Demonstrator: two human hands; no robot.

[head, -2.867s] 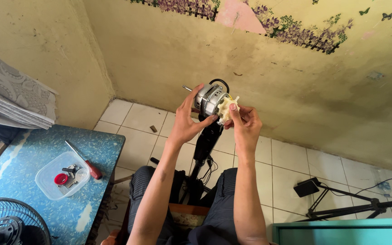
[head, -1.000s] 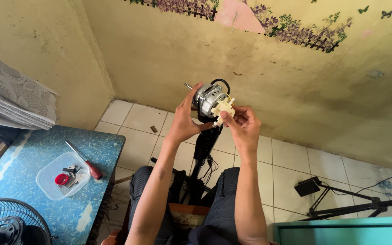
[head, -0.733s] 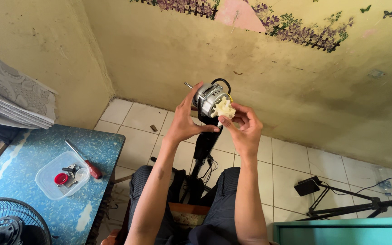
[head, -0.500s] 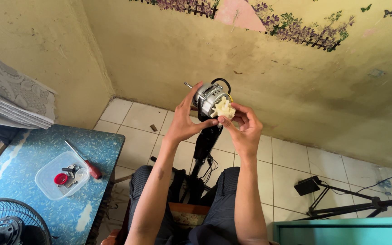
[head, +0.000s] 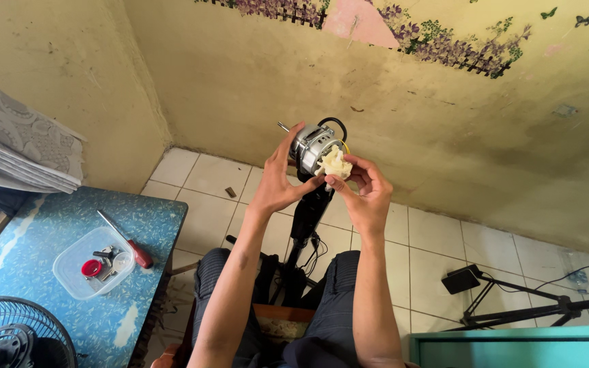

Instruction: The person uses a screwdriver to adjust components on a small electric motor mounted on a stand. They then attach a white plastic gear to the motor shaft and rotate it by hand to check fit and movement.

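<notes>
We see the right hand (head: 368,194) raised in front of the wall, fingers curled and pinching a small cream-white plastic gear housing (head: 334,163), thumb tip under it, fingertips on its right side. That piece sits against the rear end of a round silver metal fan motor (head: 311,146). The left hand (head: 279,184) cups the motor from the left, fingers spread and wrapped round the casing, thumb up by the thin metal shaft (head: 282,126) sticking out top left. A black wire loop (head: 334,125) arcs over the motor top. Below the motor we note a black fan neck and stand (head: 306,218) dropping between the person's knees to the white tiled floor (head: 431,238).

Left of us, a blue speckled table (head: 49,232): near its right edge, a clear plastic tub (head: 93,262) holding screws and a red cap, with a red-handled screwdriver (head: 127,240) just beside it. A black wire fan guard (head: 15,334) shows at the lower left corner. A black tripod (head: 519,310) lies on the floor at right.
</notes>
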